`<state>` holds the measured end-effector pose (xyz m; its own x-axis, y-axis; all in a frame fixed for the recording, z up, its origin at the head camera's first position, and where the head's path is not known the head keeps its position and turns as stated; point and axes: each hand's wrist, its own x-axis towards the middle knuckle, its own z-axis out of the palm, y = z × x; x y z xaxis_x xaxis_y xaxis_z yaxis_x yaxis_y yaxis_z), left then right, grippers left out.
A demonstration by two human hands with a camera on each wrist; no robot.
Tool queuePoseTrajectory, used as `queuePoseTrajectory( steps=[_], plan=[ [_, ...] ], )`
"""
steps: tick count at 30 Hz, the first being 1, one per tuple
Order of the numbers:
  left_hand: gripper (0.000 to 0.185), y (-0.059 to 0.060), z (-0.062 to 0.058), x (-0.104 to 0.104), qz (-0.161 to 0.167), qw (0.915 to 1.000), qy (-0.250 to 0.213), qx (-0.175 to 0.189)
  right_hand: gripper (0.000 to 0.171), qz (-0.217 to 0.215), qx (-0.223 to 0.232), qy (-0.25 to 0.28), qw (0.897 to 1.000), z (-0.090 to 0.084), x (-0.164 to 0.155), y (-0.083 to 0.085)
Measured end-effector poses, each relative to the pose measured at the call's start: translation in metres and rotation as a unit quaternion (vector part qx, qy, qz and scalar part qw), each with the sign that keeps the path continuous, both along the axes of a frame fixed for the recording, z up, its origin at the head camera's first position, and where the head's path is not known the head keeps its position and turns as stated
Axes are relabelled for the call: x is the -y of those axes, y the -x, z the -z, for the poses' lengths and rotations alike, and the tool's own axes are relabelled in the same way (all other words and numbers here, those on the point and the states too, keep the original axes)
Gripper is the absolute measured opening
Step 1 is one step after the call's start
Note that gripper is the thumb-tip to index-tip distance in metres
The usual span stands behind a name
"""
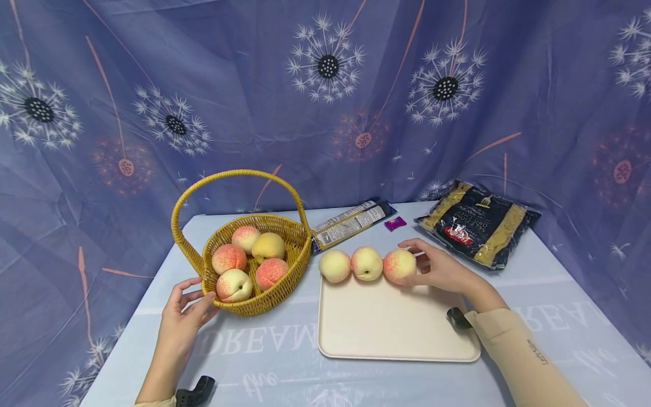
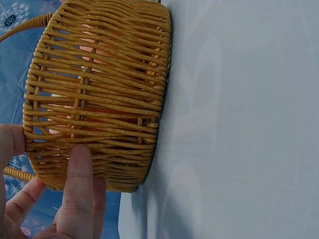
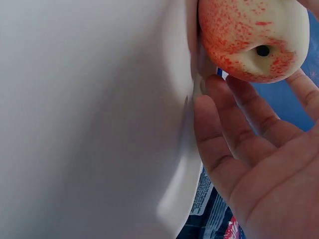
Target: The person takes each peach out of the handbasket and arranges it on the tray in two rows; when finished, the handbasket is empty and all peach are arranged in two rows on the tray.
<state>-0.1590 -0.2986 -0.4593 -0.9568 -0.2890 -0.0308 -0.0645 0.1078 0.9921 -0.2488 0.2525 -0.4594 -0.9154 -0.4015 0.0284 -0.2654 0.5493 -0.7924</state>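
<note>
My left hand point(image 1: 185, 314) rests against the near left side of a yellow wicker basket point(image 1: 264, 308). Its thumb lies at the rim, and a straight finger point(image 2: 79, 184) touches the woven outer wall. Several peaches point(image 1: 229, 259) sit inside the basket, one of them yellower point(image 1: 268, 247). Over the cream tray's point(image 1: 396, 328) far right part, my right hand point(image 1: 441, 270) pinches a red-speckled peach point(image 1: 399, 267) between thumb and fingers. The peach's dark-pitted end point(image 3: 254, 45) faces the right wrist camera. Two more peaches, a middle one point(image 1: 367, 263) and a left one point(image 1: 335, 266), line the tray's far edge.
Behind the tray lie a long, narrow printed packet point(image 1: 351, 223) and a small purple wrapped piece point(image 1: 395, 224). A dark pasta bag point(image 1: 478, 220) lies at the back right. The basket's tall handle point(image 1: 239, 172) arches above it. A blue dandelion-print cloth point(image 1: 325, 124) hangs behind the table.
</note>
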Motion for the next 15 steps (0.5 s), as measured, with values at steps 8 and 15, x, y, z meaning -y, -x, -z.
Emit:
queuePoseTrajectory(
  steps=[8, 15],
  plan=[
    [0.054, -0.0001, -0.0003, 0.0001, 0.001, 1.0, 0.0, 0.002, 0.074, 0.001, -0.008, 0.0, 1.0, 0.0013, -0.0002, 0.0024],
    [0.054, 0.0001, -0.0006, 0.0003, 0.002, 1.0, -0.002, 0.004, 0.073, -0.001, -0.017, -0.004, 1.0, 0.0003, 0.0, 0.004]
  ],
)
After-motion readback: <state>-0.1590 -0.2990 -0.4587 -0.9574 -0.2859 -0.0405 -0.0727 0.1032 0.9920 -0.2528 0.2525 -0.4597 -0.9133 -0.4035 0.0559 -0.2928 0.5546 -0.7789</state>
